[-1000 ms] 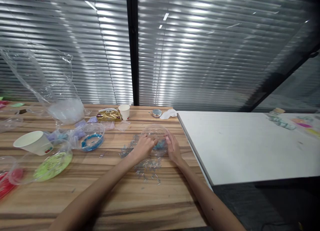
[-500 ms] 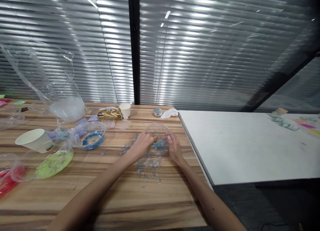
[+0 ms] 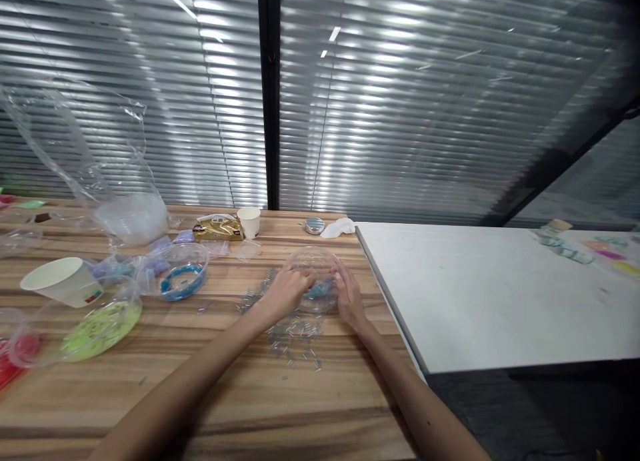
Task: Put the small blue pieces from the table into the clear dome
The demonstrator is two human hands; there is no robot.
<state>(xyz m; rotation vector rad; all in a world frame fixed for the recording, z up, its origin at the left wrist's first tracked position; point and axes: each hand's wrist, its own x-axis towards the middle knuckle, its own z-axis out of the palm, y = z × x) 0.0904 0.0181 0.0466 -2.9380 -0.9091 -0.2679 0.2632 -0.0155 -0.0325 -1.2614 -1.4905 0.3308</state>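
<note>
A clear round plastic bowl (image 3: 314,253) stands on the wooden table, with translucent blue stuff (image 3: 320,289) at its bottom. My left hand (image 3: 289,290) reaches over the bowl's left side, fingers curled together inside; whatever they pinch is too small to make out. At the right wall my right hand (image 3: 349,296) grips the bowl, its thumb and fingertips on the rim side. Small clear tube-like pieces (image 3: 295,331) lie scattered on the wood in front of the bowl and left of it.
Leftward are a clear bowl with a blue ring (image 3: 184,282), a tub with yellow-green stuff (image 3: 103,331), red stuff (image 3: 10,361) and a tilted paper cup (image 3: 63,281). Behind stand a small paper cup (image 3: 249,222), gold packet (image 3: 218,228), round tin (image 3: 315,226) and tissue (image 3: 338,228). A white table (image 3: 480,294) adjoins.
The view has turned very slightly, so the things at the left sit a little further left. Both hands keep their places at the bowl, with barely any finger movement visible.
</note>
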